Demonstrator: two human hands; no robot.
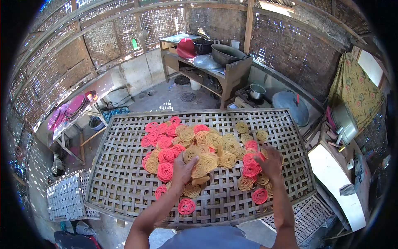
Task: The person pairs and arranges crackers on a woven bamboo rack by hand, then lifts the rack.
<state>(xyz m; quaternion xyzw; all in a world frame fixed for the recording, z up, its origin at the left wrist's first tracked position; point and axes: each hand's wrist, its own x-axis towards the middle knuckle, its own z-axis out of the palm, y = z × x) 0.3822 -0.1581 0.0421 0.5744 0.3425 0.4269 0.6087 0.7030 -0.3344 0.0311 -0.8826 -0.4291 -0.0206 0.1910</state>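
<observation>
Flat coiled noodle crackers, some pink (165,171) and some yellow (228,159), lie heaped on a large woven bamboo tray (124,182). My left hand (183,169) is closed on a stack of yellow coiled crackers (205,165), thumb on top, at the front of the heap. To the right, my right hand (270,164) reaches down over a smaller group of pink coils (251,167), thumb and fingers apart. A yellow coil shows between them; whether it is gripped I cannot make out. A single pink coil (260,196) lies below that hand.
Behind the tray stands a wooden bench (232,79) with a large dark basin (228,54). A pot (257,91) sits on a stove at right, near a big round lid (290,108). At left are a low table (78,110) and a rack of pale round pieces (68,199).
</observation>
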